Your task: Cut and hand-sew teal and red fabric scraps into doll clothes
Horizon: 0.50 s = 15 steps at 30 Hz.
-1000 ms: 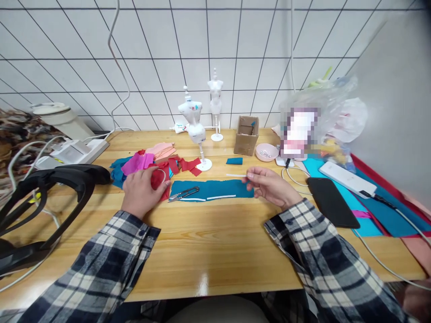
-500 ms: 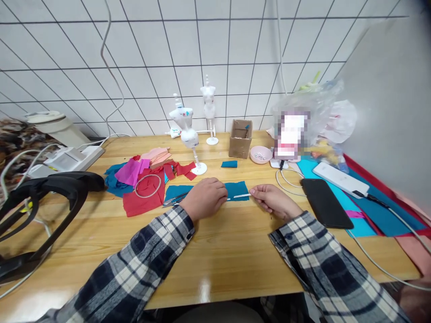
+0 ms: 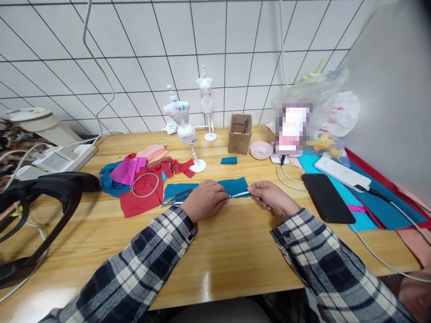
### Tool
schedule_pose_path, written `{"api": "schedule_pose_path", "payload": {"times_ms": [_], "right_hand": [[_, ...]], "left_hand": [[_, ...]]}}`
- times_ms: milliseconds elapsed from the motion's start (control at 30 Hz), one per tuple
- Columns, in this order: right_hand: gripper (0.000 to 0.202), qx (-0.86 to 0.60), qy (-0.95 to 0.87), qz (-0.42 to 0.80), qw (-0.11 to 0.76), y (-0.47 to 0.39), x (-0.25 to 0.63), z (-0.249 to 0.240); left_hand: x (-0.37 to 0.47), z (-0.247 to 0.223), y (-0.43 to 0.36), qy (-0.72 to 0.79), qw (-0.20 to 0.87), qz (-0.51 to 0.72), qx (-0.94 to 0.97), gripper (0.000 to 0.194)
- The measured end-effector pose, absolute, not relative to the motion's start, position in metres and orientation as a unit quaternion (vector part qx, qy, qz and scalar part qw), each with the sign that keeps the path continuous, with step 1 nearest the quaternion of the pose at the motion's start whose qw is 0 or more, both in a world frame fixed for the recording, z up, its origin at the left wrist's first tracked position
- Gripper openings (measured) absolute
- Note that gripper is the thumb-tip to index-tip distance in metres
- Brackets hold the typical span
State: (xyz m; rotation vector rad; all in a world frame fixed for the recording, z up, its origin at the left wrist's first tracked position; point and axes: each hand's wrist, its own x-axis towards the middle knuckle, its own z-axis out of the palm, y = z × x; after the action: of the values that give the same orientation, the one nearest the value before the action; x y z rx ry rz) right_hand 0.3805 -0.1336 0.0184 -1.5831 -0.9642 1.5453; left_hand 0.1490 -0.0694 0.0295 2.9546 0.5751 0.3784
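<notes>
A long blue cloth strip [image 3: 235,186] lies flat across the middle of the table. My left hand [image 3: 206,200] presses down on it with fingers together; what is under the fingertips is hidden. A narrow white strip [image 3: 240,194] runs along the cloth's lower edge, and my right hand [image 3: 269,196] pinches its right end between thumb and forefinger. Small scissors [image 3: 177,198] rest on the cloth just left of my left hand. Behind the hands lies a small blue cloth piece [image 3: 229,160].
Two white mannequins [image 3: 183,121], a cardboard box [image 3: 240,134] and a pink bowl [image 3: 261,150] stand behind. Cloth scraps with a hoop [image 3: 145,185] lie left, near black goggles [image 3: 63,202]. At right are a black phone [image 3: 328,197], a power bank [image 3: 342,173] and cables.
The view has shifted slightly. My hands keep nearly the same places on the cloth, and the white strip's right end is tilted up slightly more.
</notes>
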Motion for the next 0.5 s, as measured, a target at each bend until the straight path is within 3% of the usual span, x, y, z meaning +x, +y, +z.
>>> {"api": "schedule_pose_path", "payload": {"times_ms": [500], "right_hand": [[0.034,-0.614,-0.377,0.591,0.363,-0.1343,0.3767,0.0190]], "left_hand": [[0.1496,0.0302,-0.0718,0.193,0.061,0.113,0.973,0.027]]}}
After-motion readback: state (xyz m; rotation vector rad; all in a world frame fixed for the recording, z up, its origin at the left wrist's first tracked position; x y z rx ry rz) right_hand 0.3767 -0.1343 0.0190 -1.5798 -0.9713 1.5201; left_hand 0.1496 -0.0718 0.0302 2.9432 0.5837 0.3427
